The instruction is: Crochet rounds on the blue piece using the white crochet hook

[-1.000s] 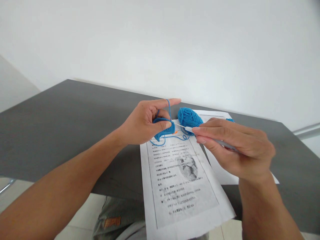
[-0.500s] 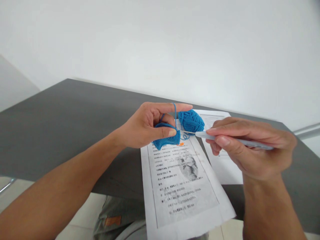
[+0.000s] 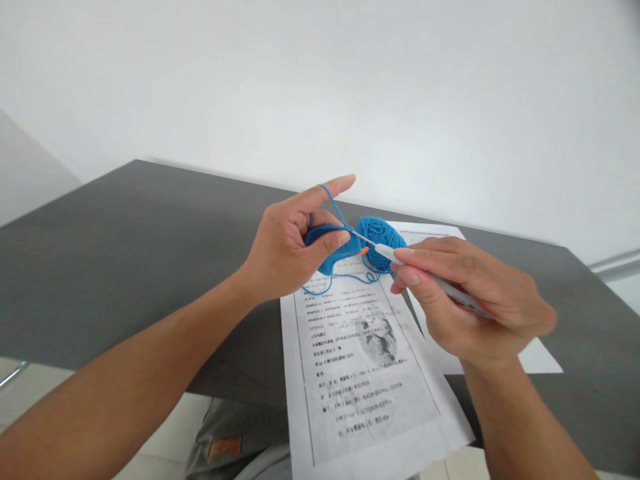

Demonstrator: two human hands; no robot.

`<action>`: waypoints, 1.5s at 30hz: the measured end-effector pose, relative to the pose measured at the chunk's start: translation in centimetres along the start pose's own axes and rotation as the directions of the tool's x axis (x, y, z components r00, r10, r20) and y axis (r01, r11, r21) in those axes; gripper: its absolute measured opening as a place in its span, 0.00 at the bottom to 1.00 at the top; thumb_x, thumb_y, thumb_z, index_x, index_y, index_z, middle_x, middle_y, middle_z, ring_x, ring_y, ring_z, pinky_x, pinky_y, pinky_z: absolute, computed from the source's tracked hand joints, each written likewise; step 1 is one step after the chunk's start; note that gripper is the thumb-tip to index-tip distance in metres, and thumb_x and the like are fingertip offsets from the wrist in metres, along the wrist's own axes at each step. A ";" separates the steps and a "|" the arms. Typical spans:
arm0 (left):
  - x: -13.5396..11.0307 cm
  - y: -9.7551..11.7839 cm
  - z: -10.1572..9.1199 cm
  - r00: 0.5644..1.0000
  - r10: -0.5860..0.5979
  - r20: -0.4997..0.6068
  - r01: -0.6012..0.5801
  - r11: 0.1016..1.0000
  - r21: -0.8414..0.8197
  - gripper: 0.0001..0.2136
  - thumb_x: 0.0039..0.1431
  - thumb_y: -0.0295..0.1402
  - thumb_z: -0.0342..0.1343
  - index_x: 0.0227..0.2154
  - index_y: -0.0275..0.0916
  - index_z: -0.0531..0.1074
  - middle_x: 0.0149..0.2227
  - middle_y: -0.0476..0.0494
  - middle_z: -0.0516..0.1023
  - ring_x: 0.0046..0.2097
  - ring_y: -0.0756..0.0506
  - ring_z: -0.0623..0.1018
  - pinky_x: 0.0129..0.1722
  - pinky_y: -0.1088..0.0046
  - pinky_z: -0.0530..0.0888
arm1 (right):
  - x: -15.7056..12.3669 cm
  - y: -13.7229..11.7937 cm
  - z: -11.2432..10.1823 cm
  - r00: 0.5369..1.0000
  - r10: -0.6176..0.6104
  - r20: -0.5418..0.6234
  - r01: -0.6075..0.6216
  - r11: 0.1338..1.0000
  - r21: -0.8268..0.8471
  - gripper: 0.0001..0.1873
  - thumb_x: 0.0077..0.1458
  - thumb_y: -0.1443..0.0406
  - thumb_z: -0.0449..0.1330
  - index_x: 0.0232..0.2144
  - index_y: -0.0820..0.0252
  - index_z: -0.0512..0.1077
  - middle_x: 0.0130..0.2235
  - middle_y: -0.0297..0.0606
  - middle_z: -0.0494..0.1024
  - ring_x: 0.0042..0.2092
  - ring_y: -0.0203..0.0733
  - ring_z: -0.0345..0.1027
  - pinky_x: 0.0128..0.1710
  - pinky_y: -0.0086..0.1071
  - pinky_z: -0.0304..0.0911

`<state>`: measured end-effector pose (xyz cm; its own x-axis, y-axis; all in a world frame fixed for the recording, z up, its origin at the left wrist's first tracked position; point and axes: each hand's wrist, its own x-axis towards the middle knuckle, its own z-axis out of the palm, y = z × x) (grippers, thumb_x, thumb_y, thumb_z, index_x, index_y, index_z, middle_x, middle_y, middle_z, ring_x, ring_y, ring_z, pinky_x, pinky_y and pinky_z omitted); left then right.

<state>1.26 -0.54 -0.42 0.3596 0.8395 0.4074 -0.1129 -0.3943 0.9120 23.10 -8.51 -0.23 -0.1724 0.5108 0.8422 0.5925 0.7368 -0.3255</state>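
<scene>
My left hand [image 3: 287,247] pinches a small blue crocheted piece [image 3: 334,248] between thumb and fingers. Blue yarn [image 3: 334,203] runs over its raised index finger. My right hand [image 3: 470,293] grips a pale crochet hook [image 3: 400,258], whose metal tip meets the top edge of the piece. A small orange marker [image 3: 363,251] hangs on the piece beside the tip. Just behind the hands, a blue yarn ball [image 3: 383,235] lies on the dark table [image 3: 125,253], with loose strands looping down onto the paper.
A printed sheet [image 3: 365,373] with text and a picture lies under the hands and overhangs the table's near edge. A second sheet [image 3: 530,357] lies to its right, partly under my right hand. A white wall stands behind the table.
My left hand lifted the piece and raised its index finger, pulling the yarn up. My right hand moved left and brought the hook tip up to the piece's top edge.
</scene>
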 end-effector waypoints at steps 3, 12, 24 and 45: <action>-0.2 0.1 0.2 0.999 -0.008 -0.032 0.006 0.998 -0.055 0.34 0.59 0.32 0.69 0.69 0.40 0.71 0.30 0.48 0.82 0.26 0.51 0.73 0.24 0.76 0.69 | -0.3 0.0 0.9 0.998 0.017 -0.054 -0.016 1.000 0.023 0.27 0.58 0.75 0.70 0.54 0.41 0.83 0.37 0.34 0.88 0.32 0.46 0.81 0.31 0.43 0.77; -0.2 0.7 0.2 0.999 -0.015 -0.048 0.012 0.997 -0.075 0.35 0.58 0.28 0.68 0.69 0.39 0.70 0.30 0.48 0.82 0.25 0.51 0.73 0.23 0.76 0.68 | -0.9 -0.1 1.0 0.995 -0.072 -0.070 0.065 0.994 -0.093 0.31 0.56 0.75 0.72 0.58 0.44 0.81 0.42 0.36 0.90 0.38 0.50 0.85 0.35 0.44 0.82; 0.3 0.8 -1.4 0.990 0.051 0.130 -0.057 0.997 0.044 0.32 0.59 0.26 0.66 0.68 0.35 0.73 0.29 0.47 0.80 0.28 0.49 0.76 0.27 0.74 0.72 | 0.1 -0.6 -0.8 0.968 -0.211 0.134 0.232 0.958 -0.169 0.40 0.54 0.76 0.74 0.65 0.41 0.75 0.43 0.36 0.90 0.36 0.50 0.84 0.34 0.45 0.82; -0.2 0.4 0.1 0.996 0.027 -0.083 -0.034 0.996 -0.079 0.35 0.59 0.33 0.70 0.69 0.41 0.70 0.29 0.49 0.83 0.25 0.50 0.74 0.23 0.74 0.68 | -0.7 -0.4 2.6 0.985 0.045 -0.164 -0.030 0.995 0.094 0.26 0.59 0.75 0.69 0.54 0.43 0.83 0.36 0.34 0.88 0.30 0.46 0.82 0.32 0.44 0.78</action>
<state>1.24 -0.90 -0.15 0.2785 0.8564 0.4348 -0.1975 -0.3920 0.8985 20.98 -8.05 -1.84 -0.0142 0.4638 0.8858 0.5206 0.7598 -0.3894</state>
